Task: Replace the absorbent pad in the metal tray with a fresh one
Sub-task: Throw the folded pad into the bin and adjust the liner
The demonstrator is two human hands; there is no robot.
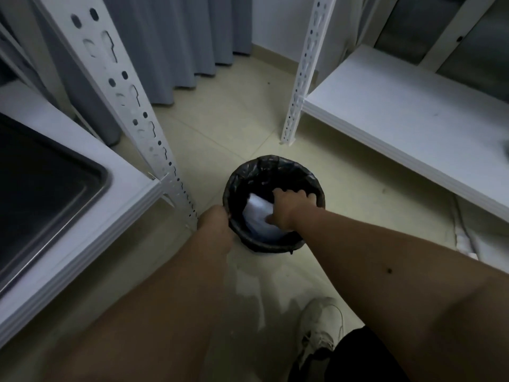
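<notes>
**Used pad going into the bin, tray bare on the shelf**

Your right hand (289, 206) is down inside the small round waste bin (321, 188), which is lined with a black bag and stands on the tiled floor (234, 128); the fingers are curled over a crumpled white absorbent pad (257, 213) and press it into the liner; the pad lies wholly within the bin's mouth, towards its left side. Your left hand (216, 221) is at the bin's left rim, touching it; the fingers are hidden behind the back of the hand, so whether they grasp the rim or merely lean on it cannot be told.

The metal tray (106, 175) sits on the white shelf (132, 199) at your left, well apart from the bin, its dark interior showing no pad in the part that is visible; a perforated white upright (132, 106) rises at the shelf's corner; a second white shelf (399, 117) stands at your right; grey curtains (179, 37) hang behind; your pale shoe (321, 326) shows below.
</notes>
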